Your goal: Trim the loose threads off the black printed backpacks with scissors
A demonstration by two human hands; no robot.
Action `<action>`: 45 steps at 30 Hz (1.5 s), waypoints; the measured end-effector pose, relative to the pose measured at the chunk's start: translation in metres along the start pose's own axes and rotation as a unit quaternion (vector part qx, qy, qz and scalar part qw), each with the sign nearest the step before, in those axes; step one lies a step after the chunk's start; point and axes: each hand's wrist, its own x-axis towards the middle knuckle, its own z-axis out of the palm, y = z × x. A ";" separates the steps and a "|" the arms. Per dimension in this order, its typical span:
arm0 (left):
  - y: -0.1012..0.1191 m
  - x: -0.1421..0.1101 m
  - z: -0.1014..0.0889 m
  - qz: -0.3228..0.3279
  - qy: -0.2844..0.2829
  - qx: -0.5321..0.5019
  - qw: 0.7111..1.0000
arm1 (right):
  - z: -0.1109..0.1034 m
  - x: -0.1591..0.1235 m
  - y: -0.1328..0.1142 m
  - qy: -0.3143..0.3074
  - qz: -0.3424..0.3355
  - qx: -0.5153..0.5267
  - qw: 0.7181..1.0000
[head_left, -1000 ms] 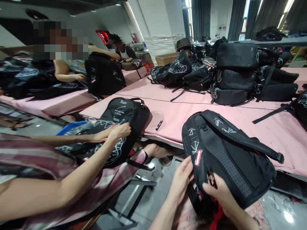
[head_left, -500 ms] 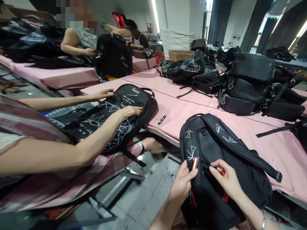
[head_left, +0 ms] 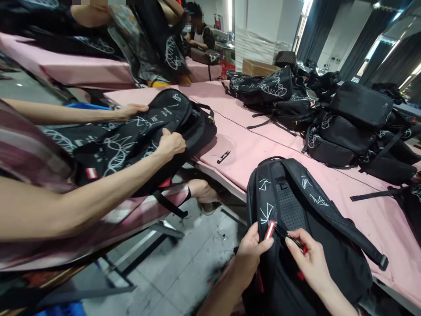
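Backpack (head_left: 338, 254) slants with upper part over near edge of worktop (head_left: 238, 173). Person's left hand (head_left: 250, 254): grip closed, pinching strap (head_left: 265, 197) at red-and-white label (head_left: 270, 229). Right hand (head_left: 311, 254): grip closed around slim black tool (head_left: 287, 235), tip just beside label. Small black snips (head_left: 223, 157) lie on worktop, left of backpack.

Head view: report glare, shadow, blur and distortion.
Head view, upper right: the window glares, and the curtain leans, perhaps from camera tilt or lens distortion; head view, left: the plaid cloth looks blurred; head view, bottom: the held backpack loses detail in shadow.
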 end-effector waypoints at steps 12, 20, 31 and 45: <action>0.004 0.002 -0.014 -0.012 -0.041 -0.006 0.999 | 0.002 0.015 0.007 -0.020 -0.098 -0.061 0.993; 0.010 0.002 -0.023 -0.007 -0.095 0.010 0.995 | -0.009 0.024 0.001 -0.064 -0.102 -0.082 0.989; 0.014 -0.003 -0.031 0.003 -0.106 0.029 0.994 | 0.000 0.047 0.000 -0.117 -0.113 -0.043 0.986; 0.035 -0.007 -0.045 -0.001 -0.148 0.121 0.982 | -0.033 0.111 -0.023 -0.322 -0.082 -0.032 0.943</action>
